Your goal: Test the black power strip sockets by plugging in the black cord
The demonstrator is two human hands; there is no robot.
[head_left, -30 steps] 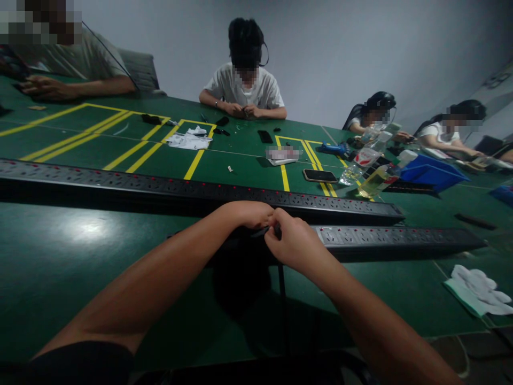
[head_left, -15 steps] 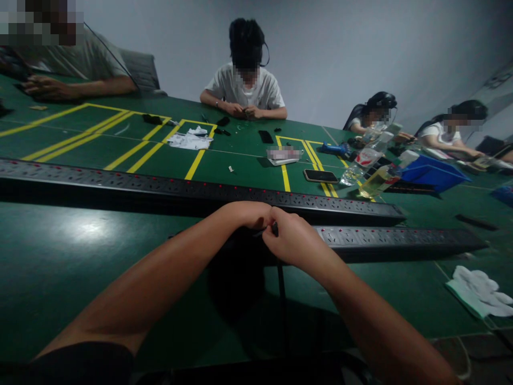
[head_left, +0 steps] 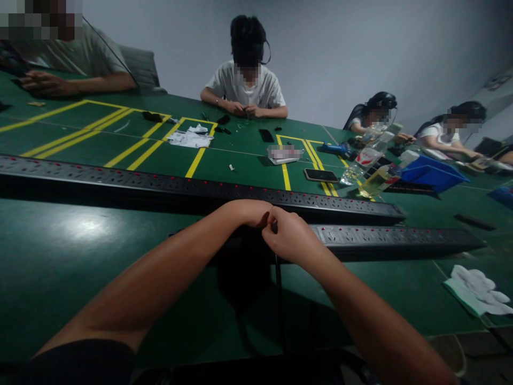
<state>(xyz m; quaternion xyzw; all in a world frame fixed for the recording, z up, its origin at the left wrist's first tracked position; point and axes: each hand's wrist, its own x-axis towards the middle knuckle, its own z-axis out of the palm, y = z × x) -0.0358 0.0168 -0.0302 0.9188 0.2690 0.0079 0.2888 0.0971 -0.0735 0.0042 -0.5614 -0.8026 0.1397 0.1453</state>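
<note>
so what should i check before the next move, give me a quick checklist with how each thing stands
1. Hands close together by the near power strip: ok, left grip and right grip meet in front of it.
2. What the fingertips hold: cannot tell, the hands hide it.
3. Near strip's right part in view: ok, its sockets show.
4. Near strip's left part in view: not ok, mostly behind the left forearm and in shadow.
5. Phone off both strips: ok, it lies beyond the far power strip.
6. Gloves worn: not ok, both hands are bare; a white glove lies at the right.
</note>
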